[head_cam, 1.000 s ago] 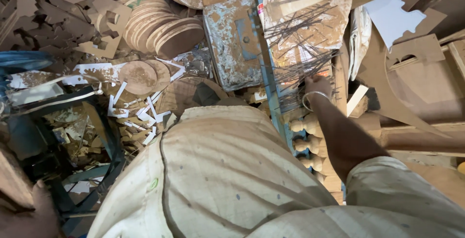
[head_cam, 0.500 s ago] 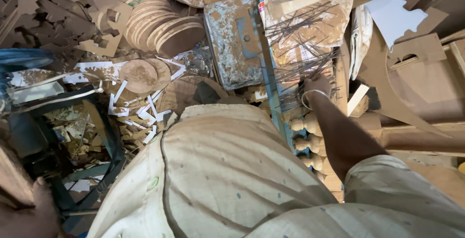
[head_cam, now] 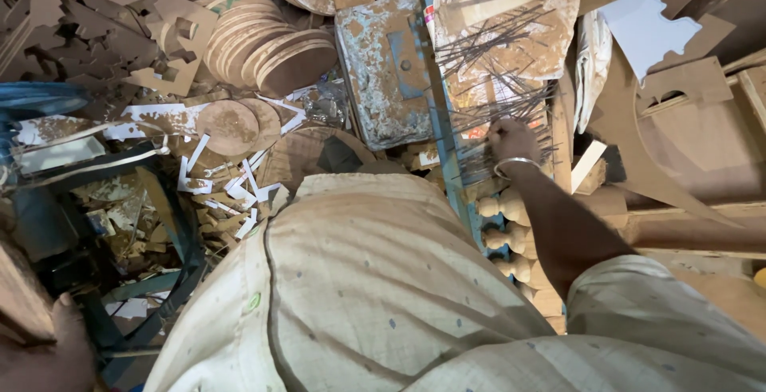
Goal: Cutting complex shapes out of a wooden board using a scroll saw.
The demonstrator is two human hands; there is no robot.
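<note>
The right hand (head_cam: 513,140) reaches out with its fingers down among a loose heap of thin dark metal rods (head_cam: 495,89), too many to count, spread over a dusty board (head_cam: 550,9); whether its grip has closed on any rod cannot be told. Just beside the heap lies one rusty blue-painted metal plate (head_cam: 387,73), and farther off a leaning stack of round wooden discs (head_cam: 263,45). Three turned wooden knobs (head_cam: 507,232) sit beneath the forearm, while the left hand (head_cam: 48,352) is only partly in view at the lower left, its grip not readable.

A woodworking workshop: stacked wooden discs (head_cam: 267,45), cut-out boards (head_cam: 104,9), scattered offcuts (head_cam: 231,188).
</note>
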